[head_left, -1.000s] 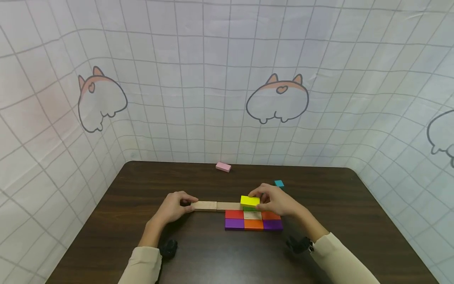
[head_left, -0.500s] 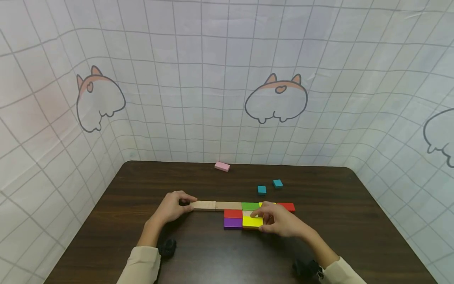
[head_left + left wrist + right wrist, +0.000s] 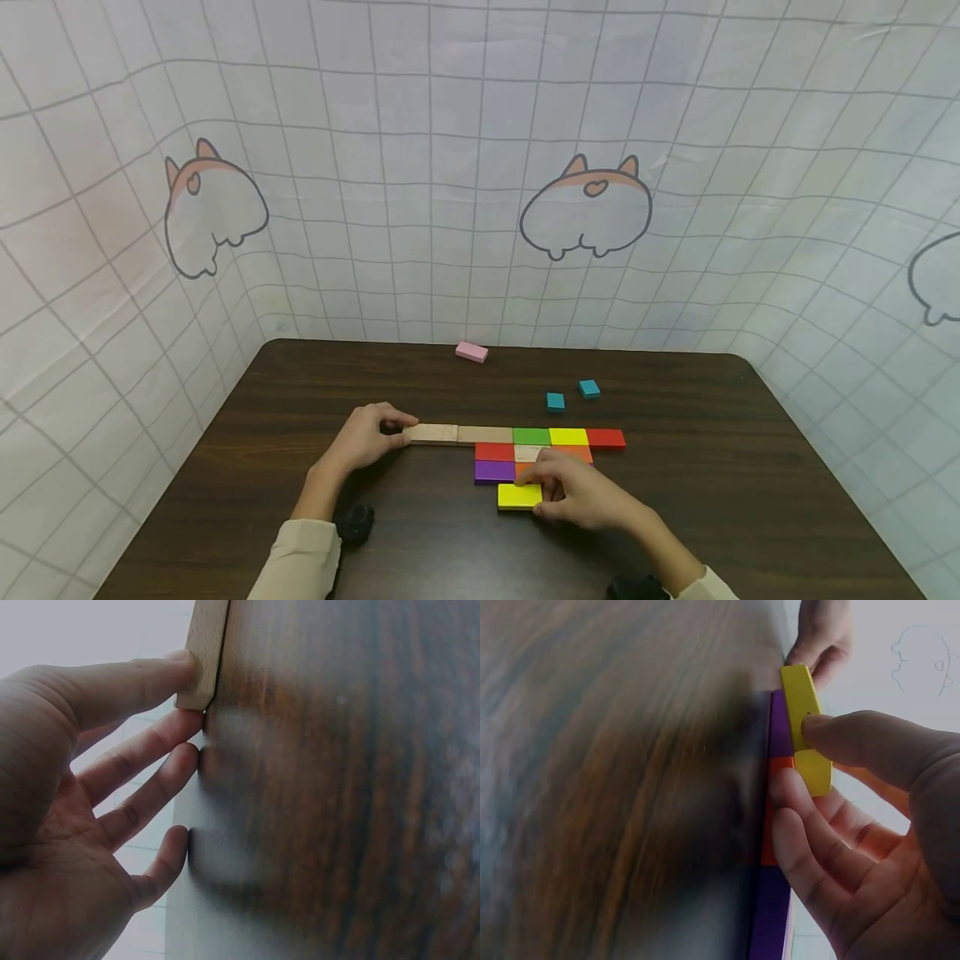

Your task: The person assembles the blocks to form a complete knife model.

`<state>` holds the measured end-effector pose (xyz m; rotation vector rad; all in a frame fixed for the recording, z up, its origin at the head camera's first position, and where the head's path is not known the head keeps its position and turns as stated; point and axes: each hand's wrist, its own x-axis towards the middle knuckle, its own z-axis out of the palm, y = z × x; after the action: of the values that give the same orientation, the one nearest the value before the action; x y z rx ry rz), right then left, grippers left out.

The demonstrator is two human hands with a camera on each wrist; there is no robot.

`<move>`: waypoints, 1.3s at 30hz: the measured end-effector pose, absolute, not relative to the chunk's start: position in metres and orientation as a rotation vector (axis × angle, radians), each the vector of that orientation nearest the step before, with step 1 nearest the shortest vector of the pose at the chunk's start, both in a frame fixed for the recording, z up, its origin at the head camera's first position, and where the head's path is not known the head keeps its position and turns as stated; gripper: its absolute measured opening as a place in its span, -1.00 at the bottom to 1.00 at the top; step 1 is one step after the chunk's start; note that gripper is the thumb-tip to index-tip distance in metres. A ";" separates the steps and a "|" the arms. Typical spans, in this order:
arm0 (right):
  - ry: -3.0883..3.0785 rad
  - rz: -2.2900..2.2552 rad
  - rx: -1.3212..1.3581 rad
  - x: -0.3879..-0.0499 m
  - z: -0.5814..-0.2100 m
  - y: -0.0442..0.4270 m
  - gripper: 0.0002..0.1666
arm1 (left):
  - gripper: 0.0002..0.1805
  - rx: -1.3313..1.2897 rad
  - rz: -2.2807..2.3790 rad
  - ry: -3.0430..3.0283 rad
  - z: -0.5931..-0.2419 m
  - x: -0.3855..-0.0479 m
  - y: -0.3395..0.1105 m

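My left hand [image 3: 365, 435] pinches the left end of a plain wooden block [image 3: 432, 433], which lies end to end with another wooden block [image 3: 485, 435]. In the left wrist view the thumb presses that block's [image 3: 204, 656] side. My right hand [image 3: 581, 492] pinches a yellow block [image 3: 519, 497] between thumb and fingers, just in front of the rows of coloured blocks. The right wrist view shows the thumb on the yellow block [image 3: 801, 697], beside purple [image 3: 780, 727] and orange pieces. Green [image 3: 531, 436], yellow [image 3: 567, 436] and red [image 3: 606, 438] blocks continue the wooden row.
Two small teal blocks [image 3: 555, 402] [image 3: 589, 389] lie behind the row. A pink block [image 3: 472, 352] sits near the back edge of the dark table [image 3: 360, 367]. Behind stands a white gridded cloth [image 3: 420, 208].
The right hand has moved towards the front edge with the yellow block, from above the green block, across the coloured rows, to in front of them. The left hand has stayed in place.
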<state>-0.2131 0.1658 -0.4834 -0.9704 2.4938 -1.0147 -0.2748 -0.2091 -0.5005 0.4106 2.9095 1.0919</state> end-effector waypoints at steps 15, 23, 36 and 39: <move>2.533 -0.929 -0.970 -0.210 -0.482 0.150 -0.67 | -0.74 0.382 1.092 2.912 -0.504 -0.271 -0.205; 2.610 -0.830 -1.004 -0.210 -0.486 0.149 -0.67 | -0.75 0.367 1.123 2.911 -0.504 -0.266 -0.203; 2.655 -0.760 -1.000 -0.210 -0.486 0.153 -0.76 | -0.75 0.345 1.147 2.905 -0.504 -0.260 -0.201; 2.649 -0.771 -1.001 -0.211 -0.486 0.152 -0.75 | -0.75 0.339 1.153 2.904 -0.504 -0.258 -0.201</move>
<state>-0.2106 0.1517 -0.4861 -1.0011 2.6491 -0.7707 -0.2579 -0.2007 -0.5041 0.3385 2.9038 1.1530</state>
